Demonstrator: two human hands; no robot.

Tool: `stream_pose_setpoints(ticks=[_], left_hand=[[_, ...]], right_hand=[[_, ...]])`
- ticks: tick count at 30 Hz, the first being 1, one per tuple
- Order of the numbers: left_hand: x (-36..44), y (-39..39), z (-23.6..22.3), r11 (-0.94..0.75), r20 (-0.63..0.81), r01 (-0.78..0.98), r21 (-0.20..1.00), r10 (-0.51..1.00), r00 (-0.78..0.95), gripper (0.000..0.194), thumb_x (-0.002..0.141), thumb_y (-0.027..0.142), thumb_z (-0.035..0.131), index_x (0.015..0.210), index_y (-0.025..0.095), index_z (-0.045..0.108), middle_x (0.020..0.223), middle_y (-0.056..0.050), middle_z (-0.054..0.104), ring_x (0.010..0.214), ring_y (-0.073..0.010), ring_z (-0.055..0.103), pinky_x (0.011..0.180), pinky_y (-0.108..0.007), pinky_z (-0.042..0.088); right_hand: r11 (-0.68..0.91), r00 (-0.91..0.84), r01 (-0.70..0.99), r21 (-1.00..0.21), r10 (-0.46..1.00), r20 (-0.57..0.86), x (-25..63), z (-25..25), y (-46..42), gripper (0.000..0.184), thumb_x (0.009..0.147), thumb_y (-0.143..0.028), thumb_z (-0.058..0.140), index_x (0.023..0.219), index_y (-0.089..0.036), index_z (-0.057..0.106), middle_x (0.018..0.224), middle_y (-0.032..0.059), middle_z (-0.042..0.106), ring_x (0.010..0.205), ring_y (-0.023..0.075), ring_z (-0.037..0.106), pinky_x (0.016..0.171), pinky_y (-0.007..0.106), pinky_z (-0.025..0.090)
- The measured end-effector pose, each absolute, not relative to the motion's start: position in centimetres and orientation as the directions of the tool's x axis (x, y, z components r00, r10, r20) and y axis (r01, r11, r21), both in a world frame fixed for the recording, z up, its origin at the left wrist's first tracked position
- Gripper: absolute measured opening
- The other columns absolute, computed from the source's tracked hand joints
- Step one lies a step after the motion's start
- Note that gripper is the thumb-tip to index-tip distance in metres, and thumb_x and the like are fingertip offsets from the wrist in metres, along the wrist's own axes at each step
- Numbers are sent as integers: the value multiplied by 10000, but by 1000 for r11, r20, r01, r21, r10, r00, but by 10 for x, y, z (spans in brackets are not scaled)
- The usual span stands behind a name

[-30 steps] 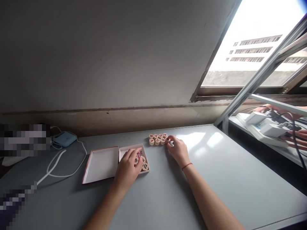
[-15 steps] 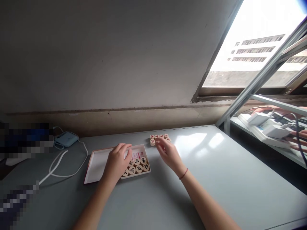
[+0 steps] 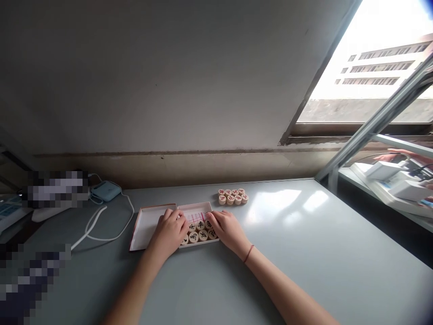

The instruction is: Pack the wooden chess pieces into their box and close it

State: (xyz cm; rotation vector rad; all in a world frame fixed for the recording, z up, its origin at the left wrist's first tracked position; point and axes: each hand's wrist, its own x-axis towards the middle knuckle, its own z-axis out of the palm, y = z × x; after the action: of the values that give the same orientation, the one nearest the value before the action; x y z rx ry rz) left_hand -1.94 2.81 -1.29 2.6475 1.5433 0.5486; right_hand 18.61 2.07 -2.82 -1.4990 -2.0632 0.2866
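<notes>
A shallow white box [image 3: 196, 206] holds round wooden xiangqi pieces [image 3: 203, 235] with black characters, lying in rows. At the box's left end, my left hand [image 3: 171, 229] curls its closed fingers on the end pieces, partly covering them. My right hand [image 3: 230, 229] reaches over the opposite end, its fingers bent together against the pieces there. Exactly where the fingertips press is hidden. Left of the box, partly behind my left hand, lies the open box lid [image 3: 145, 225]. Beyond the box, pieces with red characters [image 3: 230, 199] stand in two rows on the table.
The grey table [image 3: 270, 271] meets the wall at the back. A blue device [image 3: 107, 191] and a looped white cable [image 3: 101, 240] lie at the left. On the right, behind a metal frame [image 3: 358, 144], another person's hand [image 3: 389, 155] is near white power adapters [image 3: 389, 171].
My right hand has moved from the red-character pieces down to the right end of the box. My left hand has stayed by the box. The camera view has shifted slightly.
</notes>
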Motion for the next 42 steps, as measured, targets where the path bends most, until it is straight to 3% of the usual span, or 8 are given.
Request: stream_pose_setpoints(ticks=[6, 14, 20, 23, 27, 32, 38, 42], left_hand=[[-18, 27, -8, -449, 126, 863, 233, 894, 431, 284, 948, 269, 363, 782, 202, 585, 856, -22, 661, 813, -200, 504, 732, -321, 365], [-22, 31, -10, -395, 88, 838, 376, 916, 392, 264, 917, 375, 425, 750, 213, 550, 797, 14, 662, 824, -197, 534, 764, -323, 323], [-24, 33, -1, -400, 226, 788, 467, 916, 331, 256, 881, 389, 466, 724, 211, 563, 756, -3, 636, 788, -193, 539, 760, -321, 353], [-15, 26, 7, -376, 298, 659, 652, 926, 234, 269, 860, 438, 485, 735, 206, 537, 722, -2, 590, 711, -169, 522, 708, -295, 386], [5, 14, 8, -144, 90, 258, 955, 973, 212, 386, 791, 580, 561, 791, 198, 502, 607, 38, 518, 596, -130, 511, 564, -226, 389], [17, 7, 6, 30, -27, -11, 999, 974, 226, 449, 729, 611, 631, 776, 177, 531, 758, -15, 614, 727, -149, 585, 609, -216, 440], [22, 5, 11, 127, -106, -108, 986, 978, 181, 479, 693, 618, 664, 805, 157, 600, 778, -34, 631, 757, -157, 592, 664, -233, 467], [22, 5, 14, 148, -135, -148, 978, 987, 89, 492, 645, 618, 704, 782, 154, 613, 645, 32, 529, 533, -60, 435, 504, -171, 375]], right_hand=[[327, -202, 804, -497, 936, 290, 186, -27, 22, 425, 977, -358, 312, 600, -203, 433, 557, 5, 539, 549, 143, 434, 581, 249, 266], [311, -195, 798, -515, 944, 268, 186, -28, 21, 434, 976, -376, 311, 617, -196, 476, 562, 5, 548, 584, 142, 465, 625, 250, 274], [349, -150, 747, -566, 918, 368, 192, -26, 20, 407, 979, -341, 331, 670, -189, 548, 547, -29, 539, 529, 104, 450, 652, 254, 302], [481, -136, 718, -504, 806, 576, 190, -14, 13, 265, 950, -325, 416, 837, -178, 605, 601, -22, 577, 560, 102, 497, 699, 263, 328], [652, -264, 682, -331, 642, 720, 176, -1, 1, 202, 888, -349, 538, 971, -173, 588, 671, -1, 615, 606, 117, 535, 723, 279, 356], [697, -307, 662, -274, 586, 750, 170, -4, -1, 82, 897, -250, 534, 922, -190, 585, 620, -28, 594, 534, 91, 481, 678, 268, 361], [663, -313, 549, -509, 728, 611, 175, -2, -2, 126, 879, -214, 515, 988, -203, 576, 712, 4, 622, 609, 113, 519, 616, 240, 404], [480, -220, 498, -722, 876, 430, 191, 4, 5, 148, 888, -284, 474, 967, -203, 569, 737, 16, 610, 624, 119, 529, 578, 226, 413]])
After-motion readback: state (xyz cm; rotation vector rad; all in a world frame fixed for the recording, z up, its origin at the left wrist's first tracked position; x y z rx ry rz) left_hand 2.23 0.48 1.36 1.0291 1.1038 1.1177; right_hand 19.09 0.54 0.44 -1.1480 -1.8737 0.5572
